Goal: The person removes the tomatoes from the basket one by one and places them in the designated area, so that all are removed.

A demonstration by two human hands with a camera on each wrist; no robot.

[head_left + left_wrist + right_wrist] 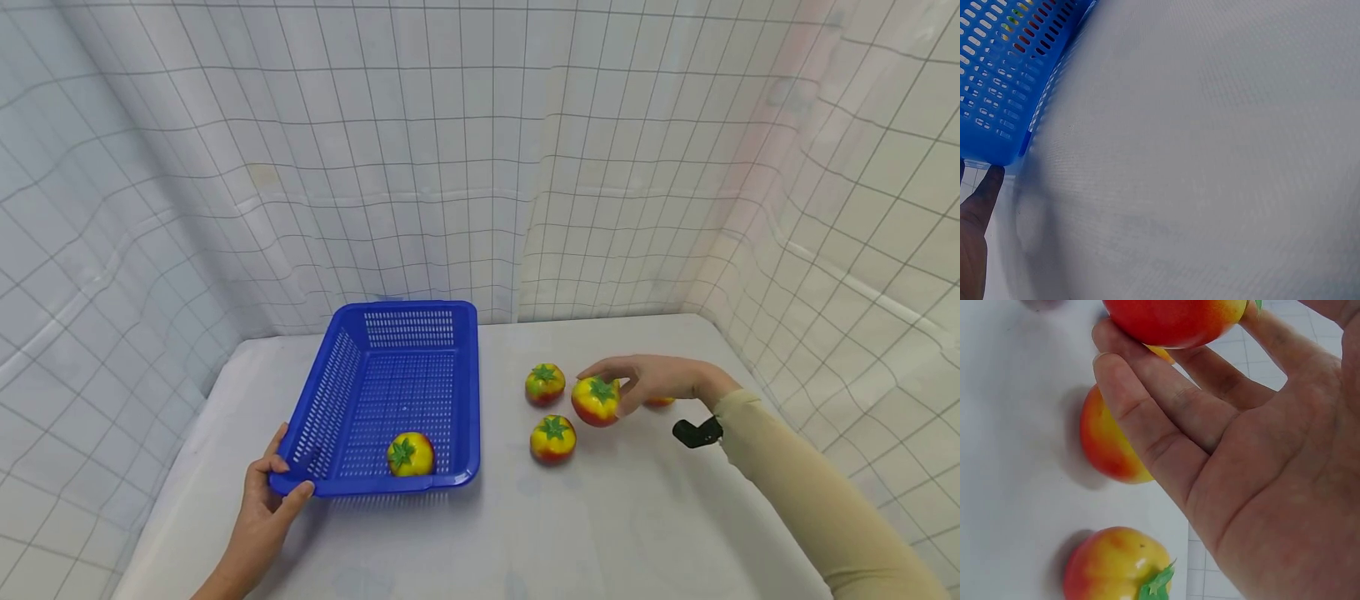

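Observation:
My left hand (258, 517) grips the near left corner of a blue plastic basket (471, 400), thumb on the rim. One yellow-and-red tomato (411, 455) with a green star-shaped top lies inside, by the near wall. To the right, my right hand (660, 379) holds another tomato (596, 402) between thumb and fingers; in the right wrist view this tomato (1175, 322) shows its red side over the fingers. Just left of that hand, two more tomatoes sit on the white table: a greener tomato (545, 384) behind and a yellow tomato (552, 439) in front.
Partly hidden behind the right hand is a further tomato (660, 402). A small black device (697, 432) shows beside the right wrist. White gridded curtains (480, 167) enclose the back and sides of the white-covered table (585, 533).

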